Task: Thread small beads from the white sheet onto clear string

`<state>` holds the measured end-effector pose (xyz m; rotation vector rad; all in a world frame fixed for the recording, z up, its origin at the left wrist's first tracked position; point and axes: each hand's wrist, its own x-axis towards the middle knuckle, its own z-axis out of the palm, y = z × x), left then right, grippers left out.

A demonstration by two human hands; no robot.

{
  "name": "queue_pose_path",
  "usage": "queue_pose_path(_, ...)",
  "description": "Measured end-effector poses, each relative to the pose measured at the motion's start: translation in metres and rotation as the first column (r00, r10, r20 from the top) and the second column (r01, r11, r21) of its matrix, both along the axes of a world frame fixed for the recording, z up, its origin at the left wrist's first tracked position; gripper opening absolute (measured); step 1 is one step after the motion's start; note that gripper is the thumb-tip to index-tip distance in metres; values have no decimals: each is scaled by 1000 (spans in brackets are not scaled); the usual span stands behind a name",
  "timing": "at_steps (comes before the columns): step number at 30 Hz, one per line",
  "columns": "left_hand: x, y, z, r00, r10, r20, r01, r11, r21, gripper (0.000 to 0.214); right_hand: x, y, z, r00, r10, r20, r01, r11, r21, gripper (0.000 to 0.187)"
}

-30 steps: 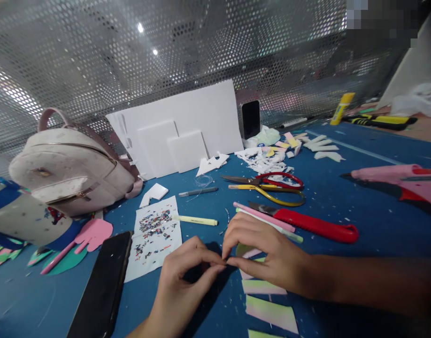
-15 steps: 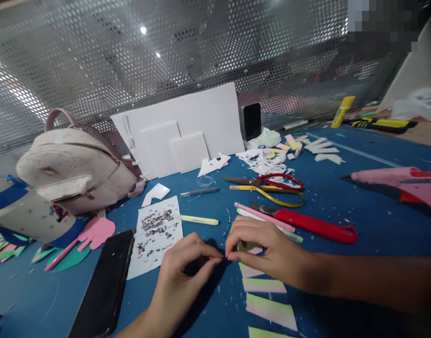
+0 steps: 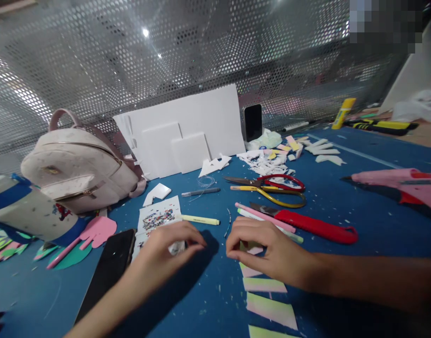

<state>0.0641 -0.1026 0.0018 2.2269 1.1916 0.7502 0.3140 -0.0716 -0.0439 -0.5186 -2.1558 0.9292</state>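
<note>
My left hand (image 3: 168, 246) hovers over the right edge of a white sheet (image 3: 169, 205) strewn with tiny multicoloured bits (image 3: 157, 219). Its thumb and index fingertips come together in a pinch; anything between them is too small to make out. My right hand (image 3: 261, 246) is also pinched, thumb against curled fingers, over pale green-and-pink paper strips (image 3: 265, 285). What it holds, if anything, cannot be seen. A short, thin beaded-looking strand (image 3: 228, 223) lies just beyond the right fingers. A pale yellow marker (image 3: 201, 219) touches the sheet's right side.
A black phone (image 3: 106, 272) lies at left, near a cream backpack (image 3: 81, 164). Beyond the right hand are a red-handled knife (image 3: 314, 226), scissors (image 3: 280, 188) and a pink marker (image 3: 265, 217). A pink glue gun (image 3: 395, 180) is at right. White boards (image 3: 208, 112) stand behind.
My left hand has moved left and slightly up, away from my right fingertips, and now covers part of the white sheet. My right hand has stayed almost still.
</note>
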Motion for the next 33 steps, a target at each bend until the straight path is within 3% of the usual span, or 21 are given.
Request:
queue_pose_path(4,-64,26,28,954,133,-267,-107,988,107,13,-1,-1,1,1000,-2,2,2,1000,-17,13)
queue_pose_path(6,-92,34,31,899,98,-426,-107,994,2,14,-1,-1,1,1000,1,5,0,1000,-19,12)
queue_pose_path(9,-115,39,25,880,46,-473,-114,987,-115,17,-1,-2,1,1000,0,12,0,1000,-23,12)
queue_pose_path(17,-121,43,10,870,9,-493,-98,983,-155,17,0,-1,1,1000,20,21,-19,999,-41,11)
queue_pose_path(33,-121,47,6,836,-25,-548,-109,971,-211,16,1,-2,-1,999,37,13,-37,998,-49,11)
